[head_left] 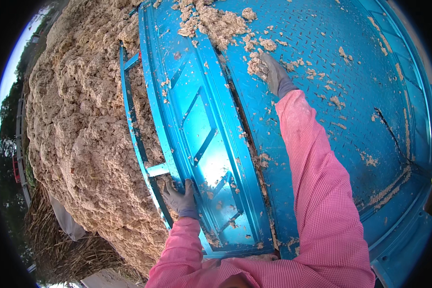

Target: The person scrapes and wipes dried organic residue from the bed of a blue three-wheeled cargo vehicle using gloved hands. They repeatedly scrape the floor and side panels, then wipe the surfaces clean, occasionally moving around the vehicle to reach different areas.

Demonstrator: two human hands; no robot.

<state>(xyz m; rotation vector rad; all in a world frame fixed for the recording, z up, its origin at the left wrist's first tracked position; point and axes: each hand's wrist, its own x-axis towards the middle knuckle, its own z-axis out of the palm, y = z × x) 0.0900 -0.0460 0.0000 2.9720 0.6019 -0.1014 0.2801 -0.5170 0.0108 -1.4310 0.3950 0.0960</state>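
My left hand point(181, 200), in a grey glove, grips the top rail of a blue metal side panel point(197, 125), fingers over the edge and thumb on the panel face. Stretched far forward over the blue truck bed point(331, 149), my right hand point(275, 77) wears a matching glove. Its fingers are closed around a clump of pale brown, crumbly fibrous material point(257, 66) and are partly hidden by it. Just ahead of that hand, a larger heap of the same stuff point(221, 24) lies across the bed and the panel's far end.
A huge mound of the fibrous material point(91, 115) rises on the left, against the panel's outer rail. Loose crumbs point(336, 102) dot the textured bed. Another blue side wall point(413, 86) bounds it on the right. Dry stalks point(67, 249) lie at lower left.
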